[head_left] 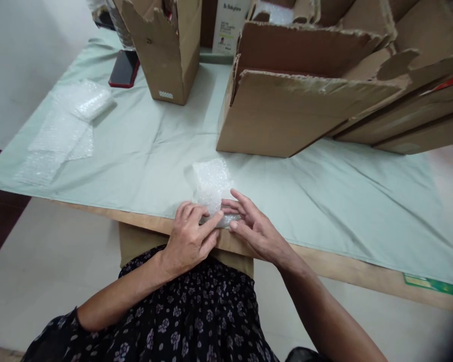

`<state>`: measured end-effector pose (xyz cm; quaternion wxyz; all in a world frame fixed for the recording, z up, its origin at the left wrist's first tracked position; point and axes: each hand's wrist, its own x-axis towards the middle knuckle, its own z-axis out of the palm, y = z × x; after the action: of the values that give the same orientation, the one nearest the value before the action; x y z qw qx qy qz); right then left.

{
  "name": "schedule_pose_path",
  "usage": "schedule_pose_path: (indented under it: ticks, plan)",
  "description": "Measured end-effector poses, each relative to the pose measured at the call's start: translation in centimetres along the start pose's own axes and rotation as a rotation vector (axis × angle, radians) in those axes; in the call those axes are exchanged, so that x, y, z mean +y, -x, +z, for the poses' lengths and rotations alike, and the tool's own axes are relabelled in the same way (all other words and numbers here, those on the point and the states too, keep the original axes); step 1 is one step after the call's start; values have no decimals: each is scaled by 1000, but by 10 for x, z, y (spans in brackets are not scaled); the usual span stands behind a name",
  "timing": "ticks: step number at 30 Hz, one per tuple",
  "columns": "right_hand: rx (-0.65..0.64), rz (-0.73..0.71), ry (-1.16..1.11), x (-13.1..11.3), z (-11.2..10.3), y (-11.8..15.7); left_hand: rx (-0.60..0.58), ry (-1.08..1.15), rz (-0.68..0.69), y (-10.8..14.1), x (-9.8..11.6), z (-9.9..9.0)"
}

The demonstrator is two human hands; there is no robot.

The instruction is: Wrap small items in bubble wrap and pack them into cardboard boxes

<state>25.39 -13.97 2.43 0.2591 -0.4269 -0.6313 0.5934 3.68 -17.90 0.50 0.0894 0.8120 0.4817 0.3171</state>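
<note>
A small sheet of clear bubble wrap (212, 177) lies on the cloth at the table's front edge, its near end rolled or folded. My left hand (192, 234) is closed over the near left part of it, index finger stretched across the fold. From the right, my right hand (254, 229) takes the near right end between thumb and fingers, the index finger lifted a little. Whether anything is wrapped inside the fold is hidden by my fingers.
More bubble wrap sheets (66, 123) lie at the left. Behind them is a red-edged phone (124, 69). A tall cardboard box (166, 60) and a larger open carton (287, 113) stand at the back, with further cartons (411, 120) to the right. A white printed box (228, 27) is behind.
</note>
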Motion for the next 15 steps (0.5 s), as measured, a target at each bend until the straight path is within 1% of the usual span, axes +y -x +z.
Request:
schedule_pose_path:
  ticks: [2,5,7,8,9,11,13,15]
  plan:
    - [27,-92,218,-1,-1,2,-24,-30,-43,-1,0,0]
    - [107,-292,642,2,-4,3,-22,-26,-92,-2,-1,0]
    - [121,-388,877,8,-6,2,-17,-22,-101,-2,-1,0]
    - [119,-418,957,11,-7,0,-16,-27,-104,-2,-1,0]
    - [128,-444,1009,13,-7,-2,-15,-36,-108,-3,-1,1]
    - [163,-498,1042,16,-8,-6,-11,-47,-111,-2,-1,1]
    - [183,-526,1012,14,-9,-9,8,-29,-111,-1,-2,0]
    - [159,-501,953,10,-10,-11,42,27,-115,1,-4,-1]
